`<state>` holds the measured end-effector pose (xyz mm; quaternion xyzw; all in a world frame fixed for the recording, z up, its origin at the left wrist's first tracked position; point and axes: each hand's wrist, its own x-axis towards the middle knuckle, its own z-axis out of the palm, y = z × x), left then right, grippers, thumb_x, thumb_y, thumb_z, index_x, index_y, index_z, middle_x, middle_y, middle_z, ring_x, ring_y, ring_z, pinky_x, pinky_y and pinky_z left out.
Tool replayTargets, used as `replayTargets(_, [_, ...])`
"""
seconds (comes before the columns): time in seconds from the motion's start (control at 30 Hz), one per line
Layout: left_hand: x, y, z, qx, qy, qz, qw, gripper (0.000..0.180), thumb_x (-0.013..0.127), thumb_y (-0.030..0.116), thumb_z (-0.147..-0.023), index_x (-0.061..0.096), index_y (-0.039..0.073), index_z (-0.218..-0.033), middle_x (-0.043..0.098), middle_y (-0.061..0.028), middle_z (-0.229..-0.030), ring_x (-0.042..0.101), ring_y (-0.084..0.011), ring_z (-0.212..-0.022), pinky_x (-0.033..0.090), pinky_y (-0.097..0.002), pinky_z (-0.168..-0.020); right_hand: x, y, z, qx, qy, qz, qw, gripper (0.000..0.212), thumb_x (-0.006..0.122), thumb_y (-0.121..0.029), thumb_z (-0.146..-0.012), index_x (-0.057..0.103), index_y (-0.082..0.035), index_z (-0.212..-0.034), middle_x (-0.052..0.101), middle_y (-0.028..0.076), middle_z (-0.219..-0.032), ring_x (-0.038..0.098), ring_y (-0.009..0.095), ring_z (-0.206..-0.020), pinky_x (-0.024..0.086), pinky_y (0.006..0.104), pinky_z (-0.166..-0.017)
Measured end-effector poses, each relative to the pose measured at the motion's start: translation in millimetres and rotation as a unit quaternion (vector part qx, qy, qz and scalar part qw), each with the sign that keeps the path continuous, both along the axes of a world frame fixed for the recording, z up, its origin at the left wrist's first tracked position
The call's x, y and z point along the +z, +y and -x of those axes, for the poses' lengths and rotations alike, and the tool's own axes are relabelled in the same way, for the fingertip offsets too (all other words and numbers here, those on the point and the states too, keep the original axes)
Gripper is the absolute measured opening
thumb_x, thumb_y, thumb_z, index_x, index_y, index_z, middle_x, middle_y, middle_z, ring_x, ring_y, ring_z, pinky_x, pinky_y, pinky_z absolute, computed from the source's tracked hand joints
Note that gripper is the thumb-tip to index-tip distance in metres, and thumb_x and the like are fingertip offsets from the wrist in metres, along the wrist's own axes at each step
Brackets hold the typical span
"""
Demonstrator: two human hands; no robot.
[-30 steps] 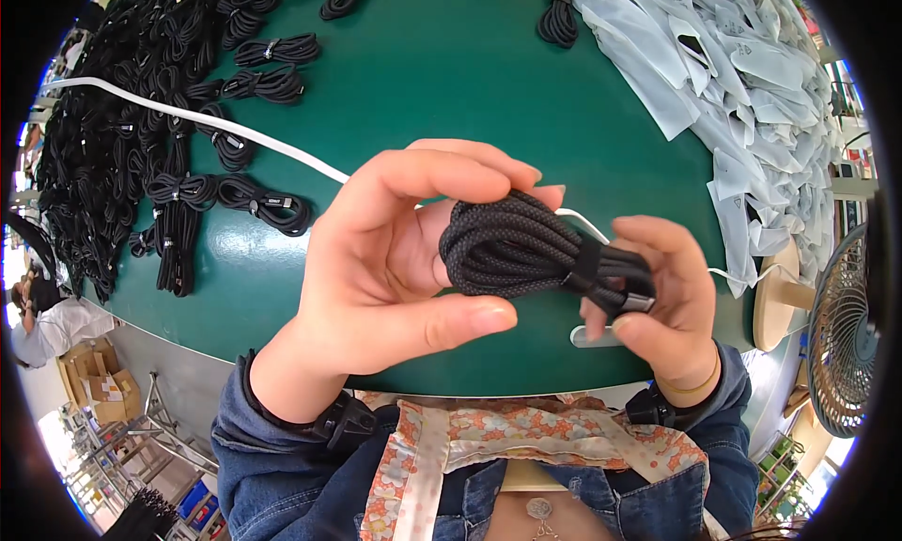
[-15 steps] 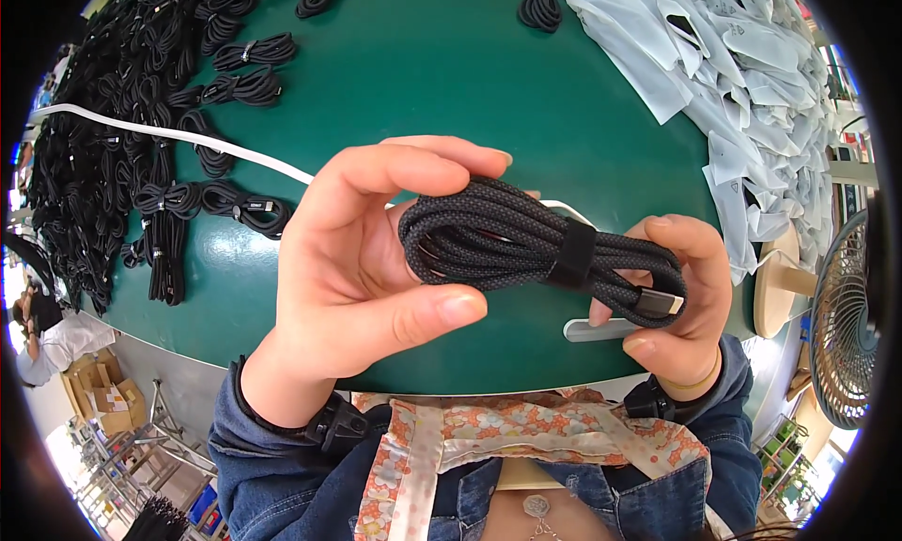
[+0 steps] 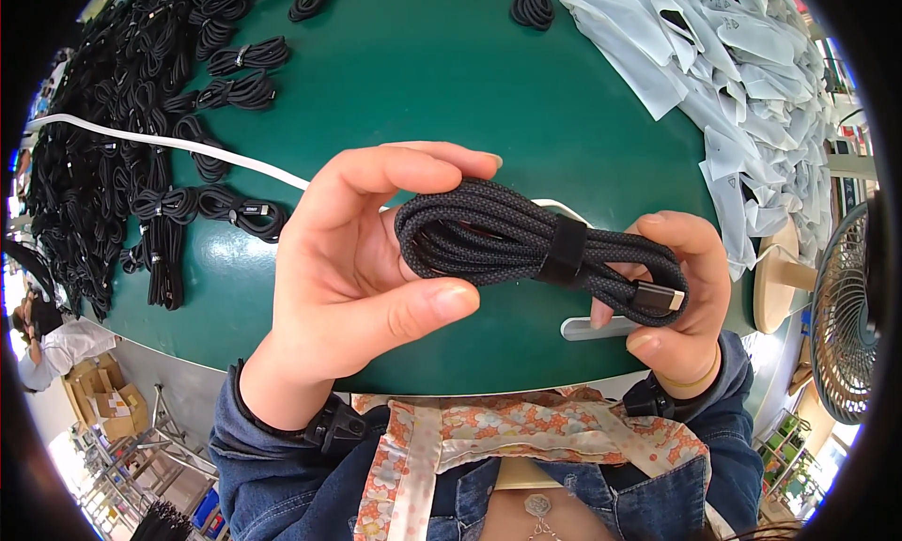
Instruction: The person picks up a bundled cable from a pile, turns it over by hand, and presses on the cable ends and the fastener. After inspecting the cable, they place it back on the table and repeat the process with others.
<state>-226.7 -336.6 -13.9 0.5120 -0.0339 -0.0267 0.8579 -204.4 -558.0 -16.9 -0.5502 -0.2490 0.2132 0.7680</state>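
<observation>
A coiled black braided cable (image 3: 489, 231) is held up between my two hands over the green table. A black strap (image 3: 565, 250) wraps round its middle, and a connector with a metal tip (image 3: 660, 297) shows at its right end. My left hand (image 3: 362, 250) curls round the left loop, with the thumb below and fingers above. My right hand (image 3: 691, 292) grips the right end between thumb and fingers; some of its fingers are hidden behind the coil.
Piles of bundled black cables (image 3: 103, 156) cover the table's left side. Pale plastic bags (image 3: 723, 81) heap at the right, near a fan (image 3: 839, 311). A white cord (image 3: 178, 145) runs across the green tabletop (image 3: 413, 81) behind my hands. One cable bundle (image 3: 533, 6) lies at the far edge.
Both hands keep their hold on the cable. The coil is shifted very slightly left, and the view has moved a little; otherwise little differs.
</observation>
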Motion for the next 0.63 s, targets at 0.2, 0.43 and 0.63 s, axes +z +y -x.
replayTargets(0.2, [-0.7,7.0,1.5,-0.048,-0.010,-0.045,0.998,0.042,0.065,0.016,-0.067,0.045,-0.001,-0.100,0.050,-0.0145,-0.093,0.053,-0.0149,-0.079,0.044,-0.0244,-0.071,-6.1,-7.3,-6.1,0.068,0.026,-0.020,0.997,0.047,0.057,0.000,-0.069,0.035,0.009,-0.109,0.051,0.014,-0.092,0.054,0.015,-0.079,0.044,0.0235,-0.069])
replayTargets(0.43, [7.8,6.3,3.1,-0.144,0.078,-0.112,0.980,0.018,0.052,0.013,-0.080,0.053,0.000,-0.093,0.050,0.0029,-0.058,0.045,-0.0026,-0.053,0.039,-0.0162,-0.050,6.5,5.1,-3.6,0.012,0.153,0.008,0.988,0.030,0.054,-0.003,-0.073,0.044,0.007,-0.100,0.054,0.012,-0.087,0.053,0.011,-0.068,0.043,0.0217,-0.061])
replayTargets(0.63, [1.5,22.4,-0.1,-0.095,-0.026,-0.266,0.959,0.022,0.049,0.018,-0.082,0.053,0.001,-0.097,0.053,0.0010,-0.064,0.045,-0.0024,-0.054,0.039,-0.0175,-0.046,16.3,-0.8,-16.7,0.083,-0.060,0.168,0.980,0.029,0.058,-0.008,-0.072,0.048,0.002,-0.098,0.054,0.010,-0.089,0.051,0.011,-0.067,0.042,0.0223,-0.061])
